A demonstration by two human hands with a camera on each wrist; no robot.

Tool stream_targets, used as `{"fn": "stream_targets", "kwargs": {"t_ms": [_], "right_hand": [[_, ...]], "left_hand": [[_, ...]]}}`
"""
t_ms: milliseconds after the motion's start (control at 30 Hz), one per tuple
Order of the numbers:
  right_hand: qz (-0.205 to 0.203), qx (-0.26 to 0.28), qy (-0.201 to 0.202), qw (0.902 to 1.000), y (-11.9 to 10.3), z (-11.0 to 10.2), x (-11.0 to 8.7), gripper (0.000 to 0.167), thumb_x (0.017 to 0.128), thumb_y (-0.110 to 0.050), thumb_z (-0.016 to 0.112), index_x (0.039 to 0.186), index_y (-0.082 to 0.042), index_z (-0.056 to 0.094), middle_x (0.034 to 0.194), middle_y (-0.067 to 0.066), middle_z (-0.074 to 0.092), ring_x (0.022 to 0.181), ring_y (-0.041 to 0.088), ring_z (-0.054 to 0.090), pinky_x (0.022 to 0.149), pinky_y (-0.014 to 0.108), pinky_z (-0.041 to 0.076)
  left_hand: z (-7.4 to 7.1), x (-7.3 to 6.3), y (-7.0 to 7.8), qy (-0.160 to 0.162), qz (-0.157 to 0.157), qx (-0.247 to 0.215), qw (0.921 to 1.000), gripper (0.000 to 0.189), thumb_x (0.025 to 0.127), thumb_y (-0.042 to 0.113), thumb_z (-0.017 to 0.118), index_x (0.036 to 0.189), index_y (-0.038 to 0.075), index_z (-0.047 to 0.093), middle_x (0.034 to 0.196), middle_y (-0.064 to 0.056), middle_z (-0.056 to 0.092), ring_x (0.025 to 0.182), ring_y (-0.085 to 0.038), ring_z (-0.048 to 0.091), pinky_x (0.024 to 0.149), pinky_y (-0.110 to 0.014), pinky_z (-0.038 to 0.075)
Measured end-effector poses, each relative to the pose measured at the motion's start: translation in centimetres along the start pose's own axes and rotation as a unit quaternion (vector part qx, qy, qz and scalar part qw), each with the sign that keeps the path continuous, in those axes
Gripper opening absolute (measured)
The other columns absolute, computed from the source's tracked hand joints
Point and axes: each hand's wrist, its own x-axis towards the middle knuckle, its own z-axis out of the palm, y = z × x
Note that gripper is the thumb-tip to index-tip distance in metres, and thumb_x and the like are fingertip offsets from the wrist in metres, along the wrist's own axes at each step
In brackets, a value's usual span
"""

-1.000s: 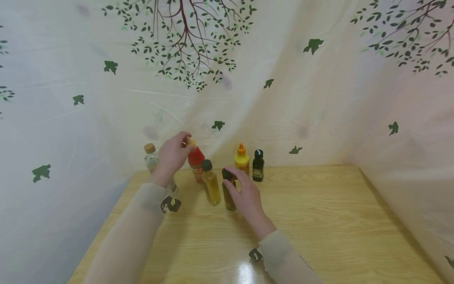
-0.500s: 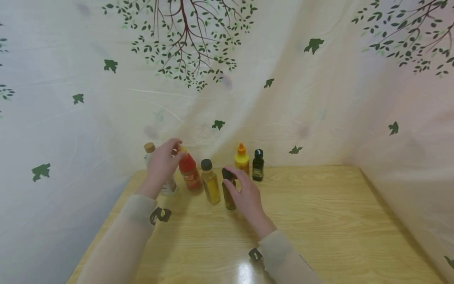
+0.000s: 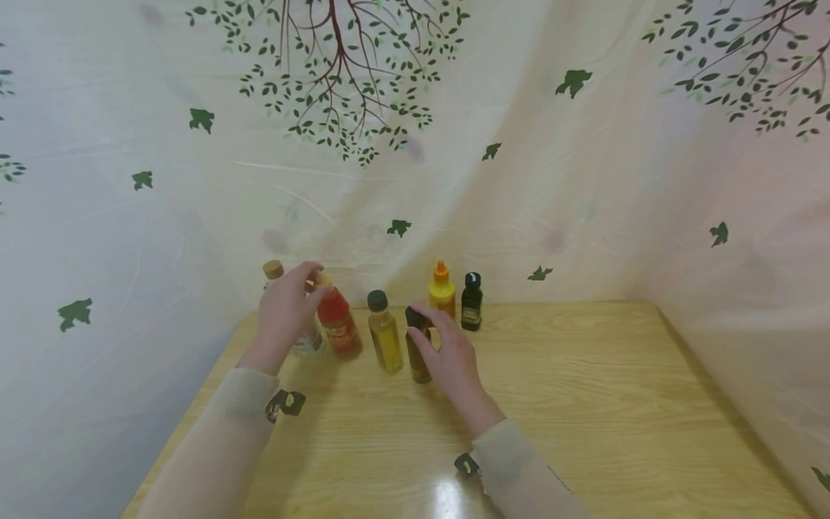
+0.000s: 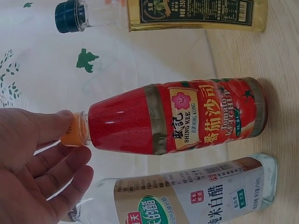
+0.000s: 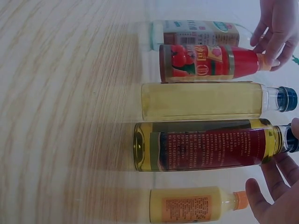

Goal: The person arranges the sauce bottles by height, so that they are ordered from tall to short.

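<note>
Ketchup bottle [image 4: 177,119] is beside white vinegar bottle [image 4: 196,196], its orange cap [image 4: 79,131] pinched by left hand [image 3: 282,315]; right hand [image 3: 452,357] pinches maroon-labelled bottle [image 5: 205,145] by its black cap [image 5: 290,142]. Centre grip; hold base level.

head cam: up high, looks fwd & down over the surface [image 3: 551,404] to the printed backdrop [image 3: 447,180]; widest of the 3, furthest off. l wrist cam: v close, facing the ketchup bottle [image 4: 177,119] side-on (pic's rolled, so bottle tops point l). r wrist cam: also close & side-on, nr the red-label bottle [image 5: 205,145], rolled the opp way (tops point r), reaching across to the left fingers [image 5: 278,44]. both wrist views share the ketchup, vinegar bottle [image 4: 187,196] & adjacent oil bottle [image 4: 196,16]; head view has all 3 too, vinegar partly hidden.
</note>
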Motion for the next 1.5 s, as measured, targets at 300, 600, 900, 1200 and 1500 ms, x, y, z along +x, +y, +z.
{"fn": "stream_targets", "kwargs": {"t_ms": [300, 600, 900, 1200, 1500], "right_hand": [[0.014, 0.005, -0.014, 0.9998, 0.1, 0.1, 0.1, 0.041, 0.110, -0.024, 0.073, 0.150, -0.026, 0.064, 0.133, 0.004, 0.072, 0.122, 0.028, 0.069, 0.100, 0.060, 0.059], [0.011, -0.001, -0.012, 0.9999, 0.2, 0.1, 0.2, 0.042, 0.110, -0.025, 0.072, 0.151, -0.027, 0.064, 0.134, 0.002, 0.071, 0.121, 0.026, 0.069, 0.100, 0.057, 0.059], [0.010, 0.001, -0.012, 0.9999, 0.3, 0.2, 0.2, 0.041, 0.110, -0.025, 0.073, 0.150, -0.026, 0.065, 0.133, 0.003, 0.072, 0.121, 0.027, 0.069, 0.100, 0.058, 0.059], [0.020, 0.001, -0.014, 0.9997, 0.2, 0.1, 0.2, 0.041, 0.110, -0.024, 0.073, 0.150, -0.026, 0.065, 0.134, 0.003, 0.072, 0.122, 0.027, 0.069, 0.101, 0.057, 0.059], [0.020, -0.002, -0.015, 0.9997, 0.0, 0.0, 0.1, 0.042, 0.109, -0.024, 0.074, 0.150, -0.026, 0.064, 0.135, 0.003, 0.072, 0.122, 0.026, 0.069, 0.100, 0.055, 0.059]], "left_hand": [[0.1, -0.4, -0.3, 0.003, -0.001, 0.024, 0.9997, 0.045, 0.109, 0.022, 0.072, 0.148, 0.002, 0.062, 0.131, -0.019, 0.074, 0.108, -0.040, 0.075, 0.088, -0.059, 0.060], [0.6, -0.5, -1.1, 0.016, 0.005, 0.032, 0.9994, 0.045, 0.107, 0.022, 0.074, 0.146, 0.002, 0.063, 0.127, -0.018, 0.075, 0.104, -0.039, 0.074, 0.086, -0.058, 0.060], [0.8, -0.7, -1.6, 0.015, 0.005, 0.034, 0.9993, 0.046, 0.107, 0.024, 0.075, 0.145, 0.002, 0.063, 0.125, -0.018, 0.076, 0.103, -0.039, 0.074, 0.082, -0.058, 0.059], [0.7, -0.9, -1.6, 0.009, -0.001, 0.041, 0.9991, 0.047, 0.108, 0.023, 0.074, 0.148, 0.002, 0.061, 0.126, -0.019, 0.075, 0.104, -0.039, 0.074, 0.081, -0.057, 0.060], [0.7, -1.1, -1.7, 0.012, -0.002, 0.037, 0.9993, 0.051, 0.108, 0.023, 0.074, 0.151, 0.001, 0.058, 0.130, -0.021, 0.074, 0.107, -0.039, 0.074, 0.081, -0.057, 0.060]]}}
